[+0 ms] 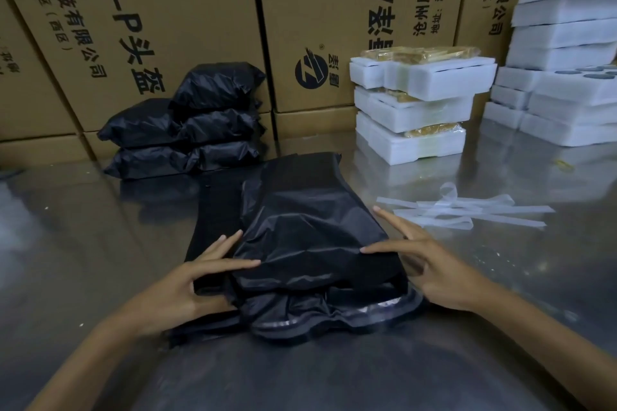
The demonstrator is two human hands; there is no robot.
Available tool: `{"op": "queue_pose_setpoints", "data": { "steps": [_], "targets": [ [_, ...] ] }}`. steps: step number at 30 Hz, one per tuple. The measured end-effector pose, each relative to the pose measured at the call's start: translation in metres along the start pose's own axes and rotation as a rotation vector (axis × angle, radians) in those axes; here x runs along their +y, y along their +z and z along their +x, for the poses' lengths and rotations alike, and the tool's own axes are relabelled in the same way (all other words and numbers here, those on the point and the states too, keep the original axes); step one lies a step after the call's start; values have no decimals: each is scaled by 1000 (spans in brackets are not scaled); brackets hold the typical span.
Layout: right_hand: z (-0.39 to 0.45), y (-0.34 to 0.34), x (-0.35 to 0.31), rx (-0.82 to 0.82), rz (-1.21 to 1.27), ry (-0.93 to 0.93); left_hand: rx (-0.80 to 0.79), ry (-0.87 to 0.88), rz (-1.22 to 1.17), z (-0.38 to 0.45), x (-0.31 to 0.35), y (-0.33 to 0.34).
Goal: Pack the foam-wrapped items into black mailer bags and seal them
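A filled black mailer bag (317, 237) lies in the middle of the steel table on top of a flat stack of empty black bags (217, 210). Its open mouth with a shiny adhesive strip (377, 307) points toward me. My left hand (197, 280) presses the bag's left side with straight fingers. On the bag's right side, my right hand (424, 257) also touches it with fingers extended. Three foam-wrapped items (414, 107) are stacked at the back right.
Several sealed black bags (190, 123) are piled at the back left against large cardboard boxes (160, 27). More white foam pieces (561, 57) stack up at the far right. Peeled clear strips (467, 210) lie on the steel table (83, 227) right of the bag.
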State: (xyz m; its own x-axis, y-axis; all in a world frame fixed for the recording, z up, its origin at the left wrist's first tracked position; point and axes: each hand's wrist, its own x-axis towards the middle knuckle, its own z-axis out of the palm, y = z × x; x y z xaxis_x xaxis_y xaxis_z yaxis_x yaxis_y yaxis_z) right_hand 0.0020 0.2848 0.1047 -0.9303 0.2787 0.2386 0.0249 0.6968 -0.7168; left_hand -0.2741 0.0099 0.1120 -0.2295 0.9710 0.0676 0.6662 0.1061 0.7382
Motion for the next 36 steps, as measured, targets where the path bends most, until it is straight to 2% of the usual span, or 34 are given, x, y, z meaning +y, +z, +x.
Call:
{"op": "queue_pose_setpoints", "data": {
  "steps": [2, 5, 7, 11, 16, 22, 25, 29, 32, 36],
  "targets": [
    [1, 2, -6, 84, 162, 21, 113, 14, -63, 3, 5, 3],
    [13, 6, -11, 374, 348, 80, 323, 94, -222, 15, 15, 5],
    [24, 3, -15, 500, 480, 108, 482, 138, -380, 26, 21, 4],
    [49, -10, -20, 551, 571, 121, 674, 37, -568, 48, 30, -8],
    [66, -16, -18, 401, 764, 135, 564, 49, -632, 56, 37, -16],
    [61, -30, -19, 207, 889, 38, 439, 92, -713, 45, 49, -26],
    [60, -35, -21, 234, 926, 34, 458, 102, -782, 44, 54, -26],
    [61, -35, -27, 315, 905, 25, 386, 106, -748, 41, 58, -26],
    [57, -34, -32, 409, 861, 44, 507, 88, -745, 42, 63, -27],
    [53, -27, -44, 679, 666, 94, 894, 124, -666, 41, 70, -21]
  ]
}}
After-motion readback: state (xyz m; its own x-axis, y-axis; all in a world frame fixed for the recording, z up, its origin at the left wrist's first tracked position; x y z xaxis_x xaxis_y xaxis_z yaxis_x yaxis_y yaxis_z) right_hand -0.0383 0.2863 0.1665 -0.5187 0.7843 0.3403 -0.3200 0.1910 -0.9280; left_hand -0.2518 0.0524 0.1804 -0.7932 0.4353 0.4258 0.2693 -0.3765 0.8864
